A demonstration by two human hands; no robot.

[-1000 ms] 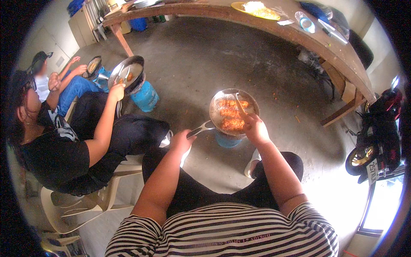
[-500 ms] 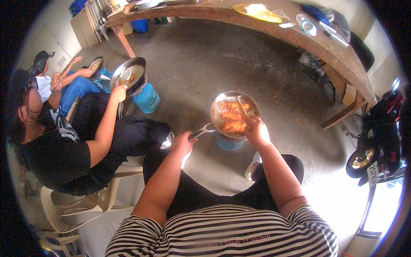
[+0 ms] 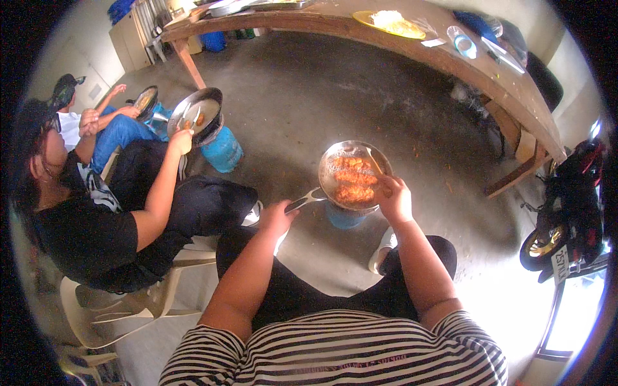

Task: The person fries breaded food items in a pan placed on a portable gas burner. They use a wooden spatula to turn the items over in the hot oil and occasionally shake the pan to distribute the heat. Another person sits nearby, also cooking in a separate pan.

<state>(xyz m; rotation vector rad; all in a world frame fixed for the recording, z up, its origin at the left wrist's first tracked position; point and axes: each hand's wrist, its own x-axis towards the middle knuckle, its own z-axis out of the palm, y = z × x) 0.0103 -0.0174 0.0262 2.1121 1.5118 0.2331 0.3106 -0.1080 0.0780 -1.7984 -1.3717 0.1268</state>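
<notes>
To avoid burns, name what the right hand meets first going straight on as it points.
Likely the frying pan, at its right side, though how high the right hand is there is unclear.

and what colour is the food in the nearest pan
The food is orange-brown, best seen in the head view.

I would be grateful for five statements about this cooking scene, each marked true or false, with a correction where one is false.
1. The person's left hand grips the handle of the round metal frying pan. True.
2. The right hand is empty. False: it holds a slim tan utensil.
3. Three orange-brown fried pieces lie in that pan. True.
4. The yellow oval plate is on the floor. False: it is on the long brown wooden table.
5. A co-worker's dark round pan is over a blue cylinder. True.
</notes>
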